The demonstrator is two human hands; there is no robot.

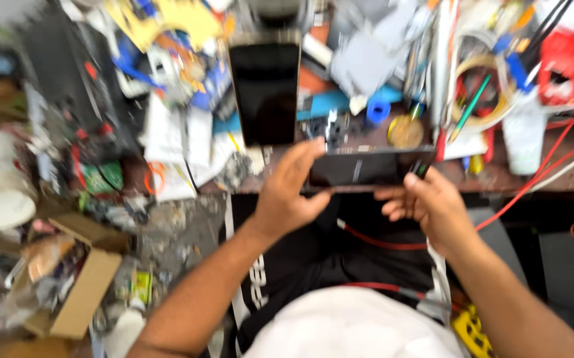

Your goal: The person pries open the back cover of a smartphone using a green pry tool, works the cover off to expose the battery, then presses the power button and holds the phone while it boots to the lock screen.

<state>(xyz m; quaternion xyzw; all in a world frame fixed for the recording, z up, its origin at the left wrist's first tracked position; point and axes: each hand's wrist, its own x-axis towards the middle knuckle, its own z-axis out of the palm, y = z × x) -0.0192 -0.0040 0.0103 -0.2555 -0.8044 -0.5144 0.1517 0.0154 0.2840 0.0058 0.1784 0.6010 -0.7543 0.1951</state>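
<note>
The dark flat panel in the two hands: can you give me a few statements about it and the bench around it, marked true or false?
1. Both hands hold the dark panel. True: the left hand grips its left end, the right hand its right end.
2. A phone with a dark screen lies on the bench beyond the panel. True.
3. The phone's screen is lit up. False: it is black.
4. A cardboard box stands on the bench beside the phone. False: it sits low at the left, below the bench.
5. Red cables run across the right side. True.
6. The right hand is empty. False: it holds the panel's end.
</note>
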